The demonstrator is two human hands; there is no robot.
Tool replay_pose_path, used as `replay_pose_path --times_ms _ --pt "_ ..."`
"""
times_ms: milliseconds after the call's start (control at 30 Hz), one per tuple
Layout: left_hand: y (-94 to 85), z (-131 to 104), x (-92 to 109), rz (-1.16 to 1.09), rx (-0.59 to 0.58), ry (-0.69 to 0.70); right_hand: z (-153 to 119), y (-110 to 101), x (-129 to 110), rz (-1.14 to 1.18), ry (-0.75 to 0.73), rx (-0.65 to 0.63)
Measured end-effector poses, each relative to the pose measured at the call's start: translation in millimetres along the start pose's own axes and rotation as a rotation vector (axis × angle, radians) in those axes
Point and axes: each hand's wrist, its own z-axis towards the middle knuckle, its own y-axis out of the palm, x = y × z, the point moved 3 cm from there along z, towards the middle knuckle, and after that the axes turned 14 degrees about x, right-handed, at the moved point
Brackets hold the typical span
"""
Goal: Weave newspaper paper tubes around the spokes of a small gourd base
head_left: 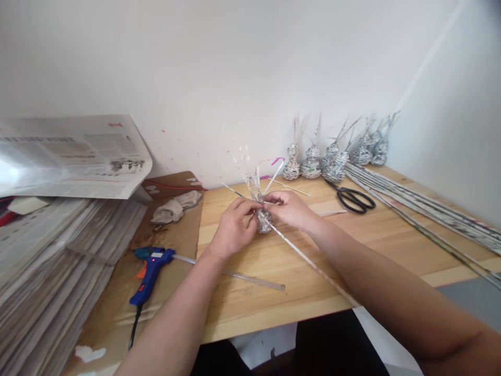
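A small woven newspaper figure [265,223] stands on the wooden table, with several paper tubes fanning upward from its top. My left hand [235,225] curls around its left side, fingers closed on its upper part. From the right, my right hand [288,209] pinches at the neck of the same figure, where a tube is being wrapped. One long paper tube [309,261] runs from the figure down toward the table's front edge, below my right forearm. The fingertips partly cover the figure's middle.
A blue glue gun [151,279] lies on cardboard at left, its glue stick [254,280] reaching onto the table. Stacked newspapers [90,256] fill the left side. Black scissors [356,200], long paper tubes [415,211] and several finished-looking woven figures [312,163] lie or stand at the right.
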Motion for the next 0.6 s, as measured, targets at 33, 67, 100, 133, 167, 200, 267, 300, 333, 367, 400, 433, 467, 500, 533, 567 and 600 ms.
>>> replay_pose_path --times_ms 33,67,100,133,167,200,267,300,333,367,400,433,467,500,533,567,600 --pt "0.3 0.0 -1.1 0.017 0.007 0.016 -0.1 0.4 -0.2 -0.004 -0.003 -0.002" --pt "0.4 0.2 -2.2 0.033 0.014 0.029 -0.4 0.9 -0.5 -0.006 -0.005 -0.007" --pt "0.4 0.6 -3.1 0.048 0.019 0.038 -0.7 1.4 -0.8 -0.004 -0.004 -0.011" --pt "0.3 1.1 -3.7 0.060 0.018 0.042 -1.1 1.8 -1.1 -0.001 -0.002 -0.013" --pt "0.2 1.7 -4.0 0.069 0.011 0.042 -1.5 2.3 -1.5 0.001 0.000 -0.015" --pt "0.1 2.3 -3.9 0.075 -0.002 0.038 -2.0 2.7 -1.9 0.001 0.001 -0.017" --pt "0.1 3.5 -2.6 0.087 -0.025 0.031 -3.3 3.7 -3.3 -0.005 -0.009 -0.022" --pt "0.2 3.9 -1.8 0.090 -0.031 0.024 -4.0 4.3 -4.1 -0.007 -0.016 -0.028" --pt "0.4 4.1 -1.3 0.093 -0.032 0.013 -4.8 5.1 -4.7 -0.007 -0.019 -0.041" --pt "0.9 3.9 -1.0 0.093 -0.029 -0.003 -5.5 6.0 -5.1 -0.006 -0.020 -0.053" --pt "1.4 3.4 -1.2 0.092 -0.018 -0.024 -6.0 6.7 -5.1 -0.007 -0.020 -0.060" --pt "1.9 2.5 -1.9 0.090 -0.004 -0.051 -6.3 7.4 -4.7 -0.011 -0.017 -0.063" --pt "2.5 1.3 -2.9 0.088 0.013 -0.081 -6.3 7.9 -4.0 -0.017 -0.016 -0.061" --pt "3.2 0.0 -4.1 0.087 0.031 -0.112 -6.2 8.2 -3.3 -0.025 -0.017 -0.055" --pt "3.8 -1.5 -5.4 0.084 0.048 -0.144 -6.1 8.5 -2.8 -0.028 -0.025 -0.052" --pt "4.5 -3.0 -6.8 0.080 0.064 -0.177 -6.2 8.9 -2.8 -0.025 -0.038 -0.062" --pt "5.4 -4.4 -8.1 0.073 0.073 -0.210 -6.5 9.5 -3.3 -0.020 -0.053 -0.076"
